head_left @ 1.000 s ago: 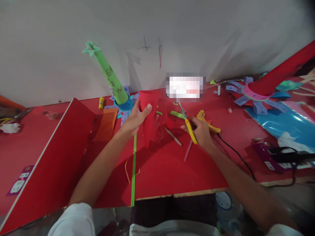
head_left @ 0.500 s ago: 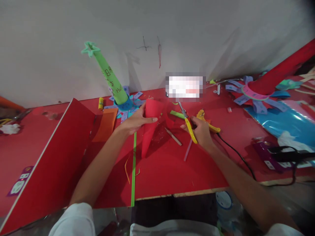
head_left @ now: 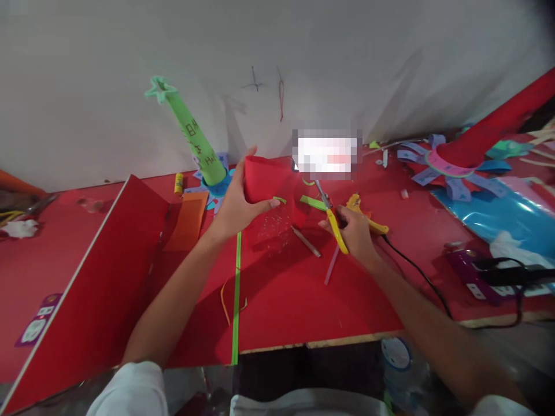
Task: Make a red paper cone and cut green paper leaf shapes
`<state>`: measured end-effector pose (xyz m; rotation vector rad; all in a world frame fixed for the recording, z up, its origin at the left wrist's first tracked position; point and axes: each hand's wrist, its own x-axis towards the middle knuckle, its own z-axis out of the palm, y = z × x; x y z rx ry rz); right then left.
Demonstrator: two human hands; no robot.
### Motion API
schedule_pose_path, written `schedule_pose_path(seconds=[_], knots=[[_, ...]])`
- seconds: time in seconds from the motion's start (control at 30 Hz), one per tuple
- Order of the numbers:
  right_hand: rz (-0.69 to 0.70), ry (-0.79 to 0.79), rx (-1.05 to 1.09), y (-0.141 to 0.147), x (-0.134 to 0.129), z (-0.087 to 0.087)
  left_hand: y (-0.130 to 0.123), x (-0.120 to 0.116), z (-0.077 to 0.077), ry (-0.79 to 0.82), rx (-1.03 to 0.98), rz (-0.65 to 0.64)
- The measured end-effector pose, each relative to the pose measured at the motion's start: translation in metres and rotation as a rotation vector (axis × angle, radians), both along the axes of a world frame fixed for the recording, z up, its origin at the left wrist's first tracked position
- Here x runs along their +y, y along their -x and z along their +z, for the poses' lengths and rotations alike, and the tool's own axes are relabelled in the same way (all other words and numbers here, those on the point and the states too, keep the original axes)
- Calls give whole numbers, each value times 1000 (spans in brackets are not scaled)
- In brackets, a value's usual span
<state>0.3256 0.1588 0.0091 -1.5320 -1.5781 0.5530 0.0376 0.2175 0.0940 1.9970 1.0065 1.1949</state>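
Observation:
My left hand (head_left: 238, 208) holds a curled red sheet (head_left: 266, 178) near the middle of the table, its thumb stretched to the right over the sheet's lower edge. My right hand (head_left: 354, 231) grips yellow-handled scissors (head_left: 333, 222), their blades pointing up and away toward the wall. Left of the scissors lie a green strip (head_left: 313, 203) and a pen (head_left: 306, 241). A yellow glue gun (head_left: 376, 226) with a black cord lies just behind my right hand. Beyond my left hand, a green paper tube (head_left: 197, 141) with a star on top stands in a blue base.
A red board (head_left: 95, 289) stands tilted at the left, beside an orange sheet (head_left: 186, 221). Long green strips (head_left: 236, 300) reach the front edge. At the right are a red tube (head_left: 498, 130), a blue packet (head_left: 481, 214) and a purple box (head_left: 463, 274).
My left hand has moved up a little and turned. The red sheet is lifted and its pointed lower end no longer shows. My right hand and the scissors have hardly moved.

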Motion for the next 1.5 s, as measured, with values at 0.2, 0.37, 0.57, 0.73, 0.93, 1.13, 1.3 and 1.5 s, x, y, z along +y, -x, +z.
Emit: schedule_pose_path(seconds=[0.2,0.37,0.57,0.73,0.93,1.13,1.3,1.5], knots=[[-6,-10,-29,0,1,-1,1,1,-4,-172,52,45],[10,3,-58,0,0,1,-1,0,-4,-182,81,20],[20,6,-71,0,-1,3,-3,-2,-4,-185,51,24],[11,14,-34,2,-2,6,-1,1,-7,-219,48,61],[8,20,-1,3,-2,7,0,2,-7,-230,48,73],[18,20,-4,1,-2,4,0,3,-8,-260,41,67],[21,12,-10,1,-1,3,3,6,-11,-292,71,58],[11,5,-18,2,-2,4,2,2,-8,-235,94,30]])
